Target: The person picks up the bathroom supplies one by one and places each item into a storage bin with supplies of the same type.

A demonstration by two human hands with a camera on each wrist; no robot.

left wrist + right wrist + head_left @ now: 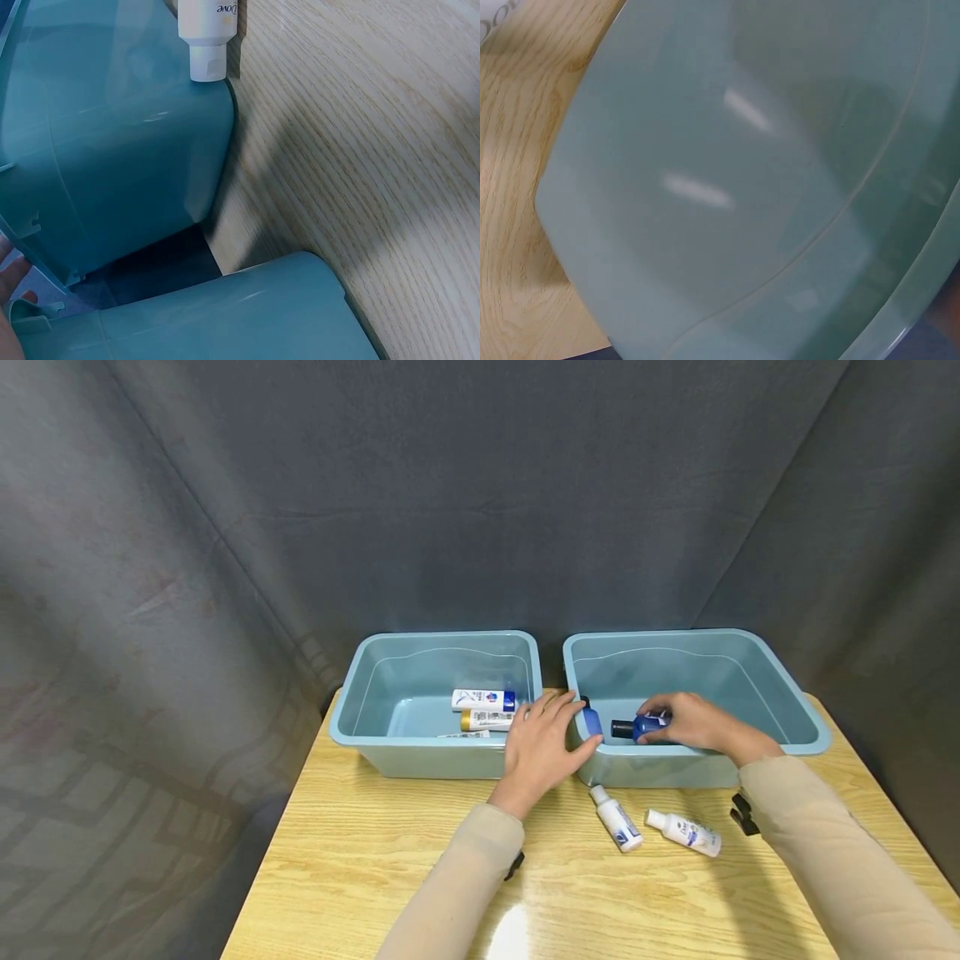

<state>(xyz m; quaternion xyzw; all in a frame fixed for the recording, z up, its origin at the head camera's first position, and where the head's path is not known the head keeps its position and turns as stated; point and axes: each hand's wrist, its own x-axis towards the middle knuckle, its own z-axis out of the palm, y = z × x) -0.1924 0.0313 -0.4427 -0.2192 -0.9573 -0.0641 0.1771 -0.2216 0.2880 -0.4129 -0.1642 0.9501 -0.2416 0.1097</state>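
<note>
In the head view, my right hand [693,722] reaches over the front rim into the right blue bin [705,768] and grips a dark blue bottle [647,727] with a black cap, lying on its side. My left hand [542,739] lies across the neighbouring rims of the two bins, its fingers spread. Just beyond its fingers and thumb, another blue bottle [592,722] shows at the left wall of the right bin; whether the hand touches it is unclear. In the right wrist view the bin wall [705,150] hides the held bottle.
The left bin [420,760] holds a white bottle with a blue cap [480,699], a gold-capped tube [483,720] and a partly hidden white item [468,734]. Two white bottles, one upright-labelled [617,820] and one Dove [686,833], lie on the wooden table [360,860] before the right bin.
</note>
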